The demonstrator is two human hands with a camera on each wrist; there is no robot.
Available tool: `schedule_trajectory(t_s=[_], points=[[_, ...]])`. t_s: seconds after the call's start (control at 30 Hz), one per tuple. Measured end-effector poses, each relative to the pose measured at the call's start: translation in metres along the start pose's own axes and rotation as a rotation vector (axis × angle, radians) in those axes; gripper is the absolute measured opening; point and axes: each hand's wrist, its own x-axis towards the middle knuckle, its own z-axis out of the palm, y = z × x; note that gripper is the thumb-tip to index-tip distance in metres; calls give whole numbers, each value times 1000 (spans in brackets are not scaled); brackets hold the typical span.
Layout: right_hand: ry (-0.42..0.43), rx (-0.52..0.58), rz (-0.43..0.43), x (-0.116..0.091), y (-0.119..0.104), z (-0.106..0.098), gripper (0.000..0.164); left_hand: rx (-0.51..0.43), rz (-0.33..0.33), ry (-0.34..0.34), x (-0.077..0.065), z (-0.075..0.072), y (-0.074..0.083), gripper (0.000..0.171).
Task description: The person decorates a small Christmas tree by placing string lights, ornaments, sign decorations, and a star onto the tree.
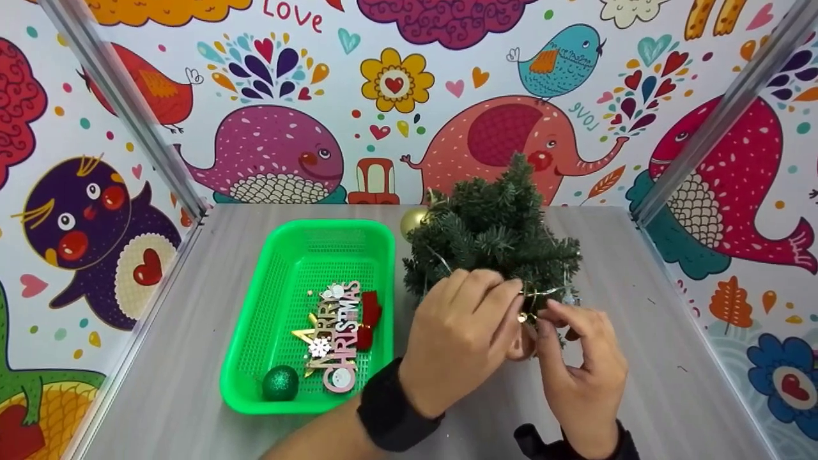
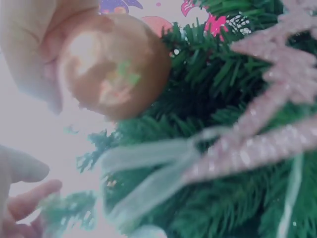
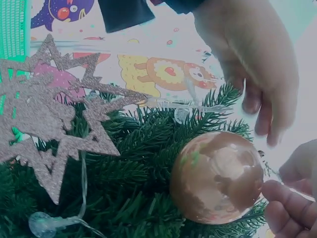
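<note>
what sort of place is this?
Probably a purpose-built recording booth rather than a home: cartoon-printed walls and metal corner posts surround a plain grey tabletop.

Round the tree, grey tabletop leaves a broad way in from three to four o'clock; the green basket stands at eight, just a slim gap off the branches; a gold ball juts out at nine; the patterned wall bars twelve; the left hand fills seven, the right hand five; a copper ball and a glittery star crowd the branches.
</note>
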Motion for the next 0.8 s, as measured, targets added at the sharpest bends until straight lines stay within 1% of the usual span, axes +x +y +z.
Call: schedule_trajectory(t_s=[0.1, 0.17, 0.23, 0.3, 0.33, 0.37, 0.43, 0.47, 0.5, 0.53, 0.57, 0.63, 0.7, 0.8], points=[[43, 63, -3, -3, 1, 1, 38, -41, 0, 72, -11, -11, -10, 13], [64, 94, 2, -6, 1, 1, 37, -57, -19, 102, -20, -18, -19, 14], [76, 108, 14, -11, 2, 0, 36, -53, -45, 122, -31, -24, -30, 13], [86, 120, 30, -19, 4, -1, 36, -22, -69, 130, -43, -29, -44, 13], [94, 144, 31, -23, 7, -1, 33, 0, -90, 124, -50, -32, -52, 13], [101, 165, 33, -28, 10, -1, 30, 22, -112, 115, -58, -36, -62, 14], [115, 214, 53, -42, 17, -2, 22, 72, -178, 68, -73, -44, -82, 16], [120, 230, 68, -50, 21, -3, 18, 90, -220, 31, -81, -49, -93, 17], [120, 239, 92, -58, 25, -3, 17, 104, -275, -22, -89, -54, -103, 18], [118, 241, 121, -66, 29, -4, 19, 117, -334, -89, -96, -59, -113, 19], [104, 211, 165, -73, 32, -5, 23, 129, -393, -163, -103, -64, -123, 22], [59, 137, 248, -86, 37, -7, 30, 161, -491, -341, -116, -71, -140, 29], [8, 70, 317, -95, 41, -8, 34, 187, -552, -531, -128, -76, -154, 38], [-57, -23, 365, -102, 44, -7, 36, 191, -591, -778, -145, -79, -170, 52]])
